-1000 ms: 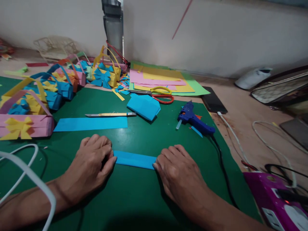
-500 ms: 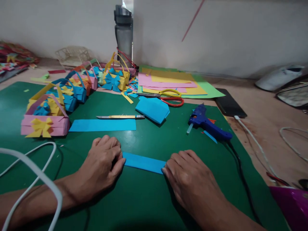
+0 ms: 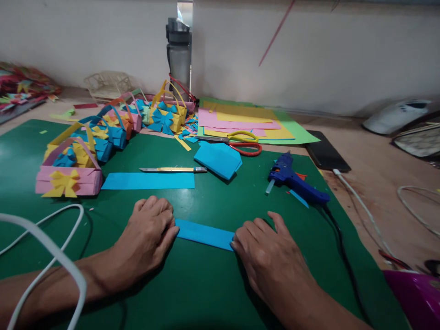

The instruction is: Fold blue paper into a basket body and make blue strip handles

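Observation:
A narrow blue paper strip [image 3: 205, 234] lies across the green mat [image 3: 192, 293] between my hands. Its left end is pinched by my left hand [image 3: 151, 233], fingers curled and thumb along the edge. My right hand [image 3: 266, 252] grips the other end between thumb and fingers, with the little finger lifted away. Beyond the hands, a wider blue paper strip [image 3: 147, 181] lies flat, and a craft knife [image 3: 172, 169] rests along its far edge. Folded blue paper [image 3: 218, 159] sits to the right of the knife.
A blue glue gun [image 3: 290, 176] lies at right, its black cord trailing toward me. Scissors [image 3: 245, 145] touch the paper sheets [image 3: 247, 120]. Small paper baskets [image 3: 68, 180] line the left. A white cable [image 3: 51, 243] loops over my left forearm. A phone [image 3: 326, 150] and bottle [image 3: 179, 59] stand farther back.
The little finger of my right hand has lifted. Both hands keep hold of the strip in nearly the same place. The whole view has shifted slightly.

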A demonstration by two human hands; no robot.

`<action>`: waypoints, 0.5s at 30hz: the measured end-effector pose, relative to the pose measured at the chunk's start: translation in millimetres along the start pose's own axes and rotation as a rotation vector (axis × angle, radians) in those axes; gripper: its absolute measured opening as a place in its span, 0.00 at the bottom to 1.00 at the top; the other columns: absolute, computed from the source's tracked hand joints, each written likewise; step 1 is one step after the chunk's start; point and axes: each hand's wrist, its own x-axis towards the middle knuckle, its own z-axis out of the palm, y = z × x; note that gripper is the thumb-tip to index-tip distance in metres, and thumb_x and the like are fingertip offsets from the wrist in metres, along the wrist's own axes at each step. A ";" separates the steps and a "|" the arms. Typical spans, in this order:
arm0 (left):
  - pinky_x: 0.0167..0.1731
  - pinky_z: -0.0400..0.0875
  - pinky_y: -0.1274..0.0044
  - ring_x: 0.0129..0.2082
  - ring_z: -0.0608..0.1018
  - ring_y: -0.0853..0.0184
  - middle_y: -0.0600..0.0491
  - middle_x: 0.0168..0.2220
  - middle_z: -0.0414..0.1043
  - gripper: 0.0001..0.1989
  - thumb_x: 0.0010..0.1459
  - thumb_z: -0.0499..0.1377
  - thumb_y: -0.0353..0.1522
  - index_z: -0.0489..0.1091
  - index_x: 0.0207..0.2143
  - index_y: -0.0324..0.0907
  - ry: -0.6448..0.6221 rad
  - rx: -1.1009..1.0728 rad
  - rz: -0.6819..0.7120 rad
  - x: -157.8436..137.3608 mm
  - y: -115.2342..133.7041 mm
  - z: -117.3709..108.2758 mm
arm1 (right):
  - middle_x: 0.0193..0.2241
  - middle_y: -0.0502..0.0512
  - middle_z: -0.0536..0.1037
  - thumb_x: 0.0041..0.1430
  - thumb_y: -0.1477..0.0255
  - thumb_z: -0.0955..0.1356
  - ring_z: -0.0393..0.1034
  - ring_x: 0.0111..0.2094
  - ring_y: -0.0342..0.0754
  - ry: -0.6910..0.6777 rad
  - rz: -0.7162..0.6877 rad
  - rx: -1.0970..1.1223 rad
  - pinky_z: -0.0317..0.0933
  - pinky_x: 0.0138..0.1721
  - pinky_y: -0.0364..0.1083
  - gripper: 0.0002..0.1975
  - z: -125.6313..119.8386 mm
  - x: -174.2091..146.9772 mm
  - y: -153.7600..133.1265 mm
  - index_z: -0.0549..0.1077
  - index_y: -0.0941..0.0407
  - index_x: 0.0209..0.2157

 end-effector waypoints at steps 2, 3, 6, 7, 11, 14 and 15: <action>0.35 0.56 0.67 0.33 0.62 0.63 0.51 0.31 0.63 0.12 0.63 0.45 0.30 0.61 0.26 0.40 -0.005 0.009 -0.011 0.1 1.9 -1.0 | 0.20 0.51 0.68 0.58 0.79 0.60 0.59 0.24 0.50 0.005 0.003 0.009 0.49 0.43 0.55 0.13 0.7 -0.6 0.2 0.66 0.55 0.21; 0.36 0.56 0.67 0.33 0.62 0.63 0.51 0.31 0.63 0.12 0.62 0.46 0.30 0.61 0.26 0.40 -0.007 0.011 -0.018 0.2 2.9 -1.6 | 0.20 0.51 0.68 0.58 0.78 0.60 0.59 0.24 0.50 0.007 0.004 0.011 0.50 0.43 0.55 0.13 0.8 -0.8 0.4 0.66 0.55 0.21; 0.36 0.56 0.67 0.33 0.62 0.63 0.51 0.30 0.63 0.11 0.62 0.47 0.30 0.61 0.26 0.40 -0.008 0.016 -0.027 0.2 4.1 -2.0 | 0.20 0.50 0.68 0.58 0.78 0.60 0.58 0.24 0.49 0.010 0.000 0.007 0.49 0.43 0.55 0.13 0.7 -1.1 1.1 0.66 0.54 0.21; 0.36 0.56 0.67 0.33 0.62 0.63 0.51 0.30 0.63 0.11 0.62 0.47 0.30 0.61 0.26 0.40 -0.008 0.019 -0.027 0.0 3.3 -1.5 | 0.20 0.50 0.68 0.58 0.78 0.60 0.59 0.24 0.49 0.010 -0.002 0.008 0.49 0.43 0.55 0.12 0.4 -1.1 1.3 0.66 0.54 0.22; 0.36 0.56 0.68 0.33 0.64 0.64 0.51 0.33 0.64 0.07 0.61 0.49 0.29 0.65 0.34 0.40 -0.010 0.071 0.021 -0.8 -3.9 2.0 | 0.20 0.50 0.68 0.58 0.78 0.61 0.59 0.24 0.49 0.007 0.002 0.024 0.49 0.43 0.55 0.12 -0.9 -0.9 2.1 0.66 0.54 0.22; 0.39 0.56 0.66 0.35 0.65 0.62 0.50 0.38 0.64 0.23 0.58 0.50 0.25 0.56 0.56 0.47 -0.023 0.225 0.168 1.0 -4.1 0.4 | 0.20 0.49 0.68 0.57 0.78 0.62 0.60 0.24 0.49 -0.004 0.005 0.044 0.48 0.43 0.55 0.11 -2.2 -0.4 2.1 0.66 0.54 0.22; 0.39 0.56 0.65 0.36 0.65 0.61 0.50 0.39 0.64 0.29 0.58 0.50 0.24 0.51 0.59 0.52 -0.045 0.284 0.225 2.4 -1.8 -1.4 | 0.20 0.49 0.68 0.57 0.78 0.62 0.60 0.24 0.49 -0.006 0.006 0.047 0.48 0.43 0.55 0.11 -2.7 -0.3 1.9 0.66 0.54 0.22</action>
